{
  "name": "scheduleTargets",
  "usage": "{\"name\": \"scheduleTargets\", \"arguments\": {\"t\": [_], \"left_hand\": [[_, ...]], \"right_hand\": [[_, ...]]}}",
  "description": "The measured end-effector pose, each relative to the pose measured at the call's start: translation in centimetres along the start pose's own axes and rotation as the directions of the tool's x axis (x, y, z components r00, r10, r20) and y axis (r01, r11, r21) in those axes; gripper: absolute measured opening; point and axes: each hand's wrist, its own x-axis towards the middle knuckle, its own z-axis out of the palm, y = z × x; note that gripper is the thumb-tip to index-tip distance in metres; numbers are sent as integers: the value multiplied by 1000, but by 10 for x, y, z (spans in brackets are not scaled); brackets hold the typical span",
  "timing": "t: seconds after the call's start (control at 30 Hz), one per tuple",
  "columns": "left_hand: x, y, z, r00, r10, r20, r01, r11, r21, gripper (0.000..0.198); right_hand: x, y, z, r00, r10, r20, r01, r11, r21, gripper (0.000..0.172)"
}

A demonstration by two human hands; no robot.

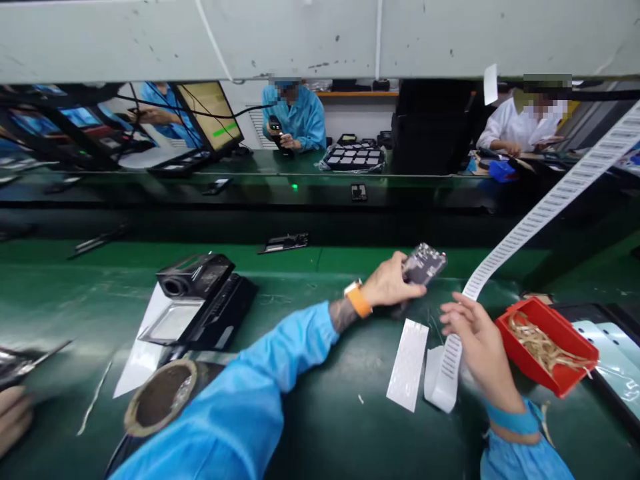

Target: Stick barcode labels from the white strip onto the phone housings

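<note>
Low on the right of the frame, the right hand [480,347] hangs over the printed label strip [530,223], fingers parted and loosely bent, thumb free; whether a fingertip touches the paper I cannot tell. Light fingertip contact on the strip's edges would suit it best, since a paper band curling like this could twist or crease. Just left of its lower loop lies a white label sheet [407,367], worth keeping clear of the wrist; the red bin [530,363] of scraps sits right of that hand, where a sleeve might snag it. A little farther, right of centre, the left hand [393,281], well apart from the other, is closed on a dark phone-like device [425,265], tilted above the green table [340,413]. Its exposed-looking parts call for a firm hold by the edges, fingertips off the face.
</note>
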Motion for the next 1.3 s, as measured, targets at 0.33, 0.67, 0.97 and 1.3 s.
{"name": "scheduleTargets", "arguments": {"t": [0.33,0.67,0.97,1.3], "left_hand": [[-56,3,34,952,244,186,-70,763,-642,81],[-51,10,53,997,-63,45,75,617,-784,42],[-49,16,37,945,-251,211,254,154,-955,51],[-55,24,31,922,-214,322,351,115,-929,34]], "right_hand": [[0,12,18,996,59,59,-65,993,100,41],[-4,1,16,995,52,80,-40,987,-154,44],[-14,-15,27,856,-508,100,485,719,-498,26],[-13,-13,23,877,-456,151,467,734,-493,18]]}}
